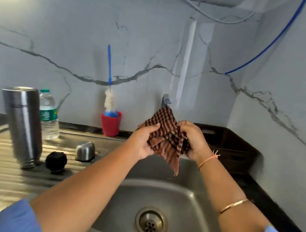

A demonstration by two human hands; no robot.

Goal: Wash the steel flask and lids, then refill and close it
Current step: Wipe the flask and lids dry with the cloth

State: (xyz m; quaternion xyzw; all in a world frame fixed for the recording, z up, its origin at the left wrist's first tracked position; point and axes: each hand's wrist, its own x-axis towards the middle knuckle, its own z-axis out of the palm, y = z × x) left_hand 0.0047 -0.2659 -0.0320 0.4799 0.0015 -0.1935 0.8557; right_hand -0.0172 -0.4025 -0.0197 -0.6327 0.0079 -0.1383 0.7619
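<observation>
Both hands bunched up in a checked cloth (165,134) over the sink (177,203)

Left of the sink on the ribbed worktop, the steel flask (22,124) stands mouth-down with a water bottle (48,116) just behind it. Closer to the sink are the black lid (56,161) and steel cap (85,150), both off the flask. Behind the sink's back-left corner sits a red cup (110,123) holding a bottle brush (109,100). Above the sink, the left hand (142,141) and right hand (193,139) have their fingers clamped on the cloth, one corner dangling.

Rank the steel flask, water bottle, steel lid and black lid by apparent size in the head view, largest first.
1. steel flask
2. water bottle
3. steel lid and black lid: look about equal, so unranked.
</observation>
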